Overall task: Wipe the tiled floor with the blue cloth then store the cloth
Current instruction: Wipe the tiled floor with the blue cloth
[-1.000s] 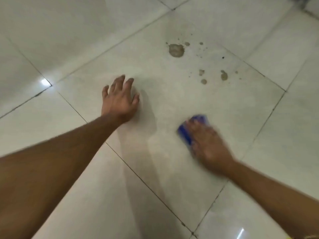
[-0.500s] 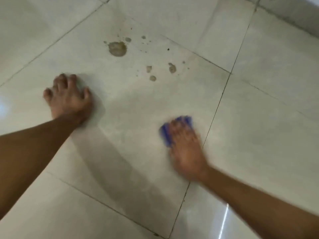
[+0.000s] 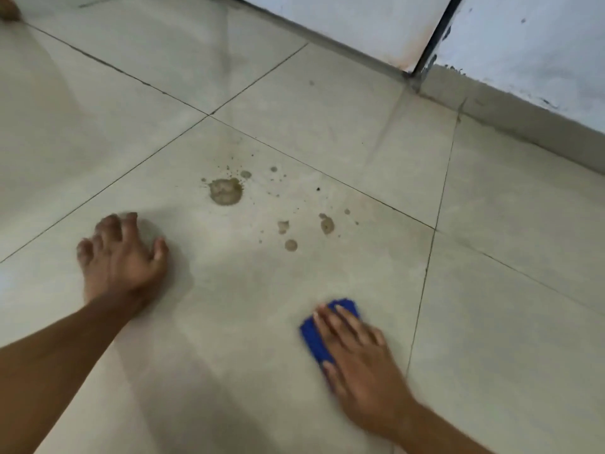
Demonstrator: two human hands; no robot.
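Observation:
The folded blue cloth [image 3: 316, 335] lies flat on the pale tiled floor [image 3: 327, 126], near the lower right. My right hand [image 3: 358, 362] presses on it with straight fingers and covers most of it. My left hand [image 3: 122, 262] rests on the floor at the left with fingers spread, propping me up. A brown stain [image 3: 226, 191] with several smaller splashes [image 3: 326, 223] sits on the same tile, beyond and between both hands. The cloth lies well short of the stain.
A white wall [image 3: 523, 44] with a grey skirting [image 3: 523, 126] runs along the top right. A dark vertical strip [image 3: 435, 34] splits the wall. Dark grout lines cross the floor.
The view has tilted up, showing the wall. My right hand with the cloth has drawn back toward me, away from the stain. My left hand stays planted on the floor.

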